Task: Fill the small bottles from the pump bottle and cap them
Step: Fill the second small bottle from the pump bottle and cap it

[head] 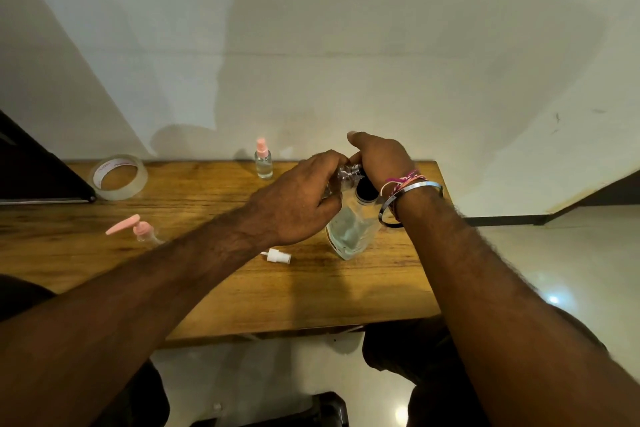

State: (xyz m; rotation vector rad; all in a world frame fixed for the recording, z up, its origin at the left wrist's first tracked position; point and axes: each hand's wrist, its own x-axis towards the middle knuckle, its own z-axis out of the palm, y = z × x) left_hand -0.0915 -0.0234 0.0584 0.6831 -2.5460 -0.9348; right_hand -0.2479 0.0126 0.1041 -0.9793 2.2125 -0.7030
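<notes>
On the wooden table (pixel 242 288), a large clear glass bottle (pixel 349 232) part-filled with clear liquid stands near the right edge. The left hand (pixel 298 201) curls its fingers around something small and clear at the bottle's silver neck (pixel 349 172); what it holds is too hidden to name. The right hand (pixel 377 156) closes over the neck from behind, with bracelets on its wrist. A small clear bottle with a pink spray cap (pixel 263 159) stands upright by the wall. A small bottle with a pink pump top (pixel 138 229) lies on its side to the left, and a loose white spray cap (pixel 277 256) lies just beside the left wrist. A roll of clear tape (pixel 119 177) sits at the far left.
</notes>
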